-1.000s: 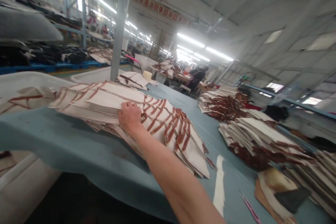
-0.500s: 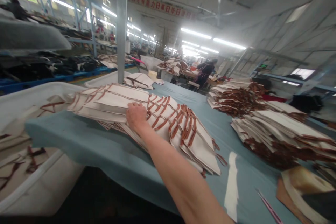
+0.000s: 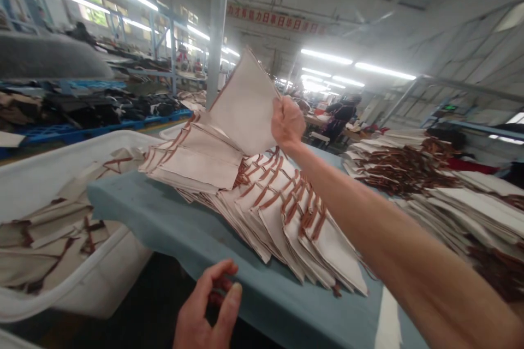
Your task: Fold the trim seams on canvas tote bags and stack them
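My right hand is closed on the edge of a cream fabric piece with brown trim, which it holds raised and tilted above the table. Below it lies a fanned pile of similar cream pieces, and beside that more overlapping pieces with brown straps. My left hand is in front of the table's near edge, fingers bent and apart, thumb up, with nothing in it. The blue-green cloth-covered table lies under the pile.
A white plastic bin with more cream pieces stands at the left. Stacks of cream and brown pieces lie at the right. A white strip is on the near right of the table. A metal post rises behind; a person is farther back.
My right hand has lifted one cream piece up off the pile. My left hand has come into view at the bottom. The view has turned slightly left.
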